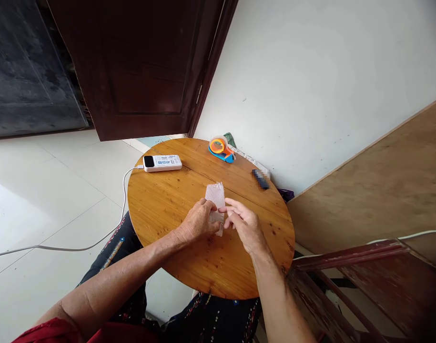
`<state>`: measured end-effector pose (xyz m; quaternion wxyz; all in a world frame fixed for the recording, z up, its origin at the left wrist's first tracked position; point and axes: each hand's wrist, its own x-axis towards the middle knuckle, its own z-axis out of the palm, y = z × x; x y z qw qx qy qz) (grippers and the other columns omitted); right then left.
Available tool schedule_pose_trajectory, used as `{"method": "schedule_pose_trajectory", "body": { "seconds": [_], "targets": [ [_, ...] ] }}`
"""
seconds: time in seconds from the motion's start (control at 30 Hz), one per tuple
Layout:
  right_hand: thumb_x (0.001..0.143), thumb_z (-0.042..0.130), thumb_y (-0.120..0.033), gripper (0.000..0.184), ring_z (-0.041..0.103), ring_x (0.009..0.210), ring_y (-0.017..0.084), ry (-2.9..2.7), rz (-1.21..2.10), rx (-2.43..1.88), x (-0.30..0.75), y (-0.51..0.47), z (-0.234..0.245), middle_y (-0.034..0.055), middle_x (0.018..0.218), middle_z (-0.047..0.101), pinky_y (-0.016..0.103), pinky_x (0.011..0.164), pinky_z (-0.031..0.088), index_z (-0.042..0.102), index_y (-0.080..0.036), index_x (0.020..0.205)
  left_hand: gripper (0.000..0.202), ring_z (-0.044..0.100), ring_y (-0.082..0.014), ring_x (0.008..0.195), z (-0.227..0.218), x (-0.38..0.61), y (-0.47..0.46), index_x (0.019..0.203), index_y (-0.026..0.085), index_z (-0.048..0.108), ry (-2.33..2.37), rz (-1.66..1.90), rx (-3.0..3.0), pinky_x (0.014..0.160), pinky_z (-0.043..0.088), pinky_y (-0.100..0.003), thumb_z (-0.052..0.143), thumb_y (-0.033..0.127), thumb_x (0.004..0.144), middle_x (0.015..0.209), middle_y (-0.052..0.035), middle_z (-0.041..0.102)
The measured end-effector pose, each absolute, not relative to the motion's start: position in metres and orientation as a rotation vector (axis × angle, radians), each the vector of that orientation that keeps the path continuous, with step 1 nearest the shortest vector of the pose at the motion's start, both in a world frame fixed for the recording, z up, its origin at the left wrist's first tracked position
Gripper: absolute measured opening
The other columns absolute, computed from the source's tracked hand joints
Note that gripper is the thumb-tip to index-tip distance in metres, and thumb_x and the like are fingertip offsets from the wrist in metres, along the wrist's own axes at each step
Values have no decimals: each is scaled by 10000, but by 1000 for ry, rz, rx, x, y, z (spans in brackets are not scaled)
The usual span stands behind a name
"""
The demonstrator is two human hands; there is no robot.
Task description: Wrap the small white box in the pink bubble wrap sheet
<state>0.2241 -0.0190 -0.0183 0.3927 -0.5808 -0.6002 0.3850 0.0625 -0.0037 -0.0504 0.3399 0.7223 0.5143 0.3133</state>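
Note:
A small, whitish, translucent piece of what looks like bubble wrap (215, 194) lies lengthwise on the round wooden table (182, 200). My left hand (199, 219) comes in from its left side, the fingers curled over its middle and the thumb lower down, holding it against the tabletop. My right hand (244, 223) is just to the right of the wrap, palm turned inward. Its fingers are spread, and a fingertip reaches the wrap's right edge. Whether anything is inside the wrap cannot be made out.
A white device with a dark screen (163, 163) lies at the table's far left, plugged into a white cable (123, 200). At the back stands a blue and orange tape dispenser (222, 149). A dark, partly blurred object (260, 179) lies near the right edge, by the wall (310, 71).

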Motion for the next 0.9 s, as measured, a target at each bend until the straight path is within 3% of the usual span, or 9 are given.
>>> {"method": "schedule_pose_trajectory", "body": {
  "seconds": [0.13,0.3,0.4,0.57,0.67,0.77,0.9],
  "targets": [
    [793,616,-355,406,616,608,139,-1358,814,-1501,233,-20,-32,57,887,737,260,543,459,633,-151,1143,389,621,-205,867,-52,60,-3,1081,138,643,1316,790,1926,831,534,-336,700,233,707,1042,-85,601],
    [812,622,-309,269,688,847,192,-1492,725,-1418,239,-18,-45,66,943,749,335,803,543,681,-189,1046,433,632,-211,879,-56,59,-1,1115,140,661,1286,805,1959,846,544,-337,690,243,696,1041,-85,617],
    [863,574,-298,217,700,921,204,-1624,661,-1384,239,-12,-45,64,985,759,347,862,545,704,-211,1015,392,631,-222,917,-58,58,1,1073,152,673,1240,816,1989,859,545,-347,675,247,693,1060,-84,624],
    [898,494,-234,273,696,960,200,-1848,599,-1281,236,-1,-44,50,1001,757,342,899,541,725,-231,1045,548,631,-227,931,-59,56,1,1233,135,617,1173,837,1985,857,555,-357,659,228,694,1085,-97,617],
    [874,472,-182,316,694,941,197,-1907,568,-1264,237,6,-47,44,976,753,333,883,545,732,-236,1046,653,641,-220,961,-57,55,-3,1354,182,537,1168,871,2003,861,564,-365,648,230,712,1289,-119,546],
    [838,464,-149,335,693,916,201,-1945,575,-1267,238,11,-49,47,948,755,332,859,548,741,-233,1006,595,630,-243,1076,-52,53,-7,1338,259,557,1143,877,2126,924,551,-393,615,219,747,1417,-87,485],
    [853,499,-207,266,698,874,214,-1935,667,-1301,238,14,-50,52,894,766,346,837,549,753,-227,931,422,596,-268,1171,-45,51,-7,1192,247,663,1054,837,2271,1000,514,-407,557,197,786,1353,-61,579]
  ]
}}
